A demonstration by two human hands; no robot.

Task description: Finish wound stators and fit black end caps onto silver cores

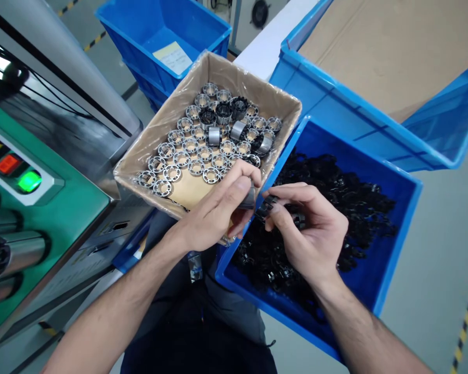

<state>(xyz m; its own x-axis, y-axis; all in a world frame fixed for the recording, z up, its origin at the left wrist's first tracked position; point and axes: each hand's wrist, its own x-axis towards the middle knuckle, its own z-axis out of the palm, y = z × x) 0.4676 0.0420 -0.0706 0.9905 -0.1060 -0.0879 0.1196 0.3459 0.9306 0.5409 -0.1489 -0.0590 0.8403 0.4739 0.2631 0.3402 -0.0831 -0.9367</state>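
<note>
My left hand (222, 208) is closed round a grey metal stator core (247, 199), held over the near right corner of a plastic-lined cardboard box (253, 78). Close beside it, my right hand (310, 223) pinches a black plastic end piece (265, 206) between thumb and fingers. The two parts face each other; whether they touch I cannot make out. Inside the box stand many slotted metal cores (181, 158), and a few carry black plastic pieces (223, 111). Below my right hand, a blue bin (403, 208) holds a heap of loose black plastic parts (335, 182).
At left stands a green machine panel (74, 208) with a lit green button (29, 180) and metal cylinders (19, 252). Stacked blue crates (140, 47) are behind the box, one with a paper note (173, 57). Another blue crate (327, 93) with cardboard sits at upper right.
</note>
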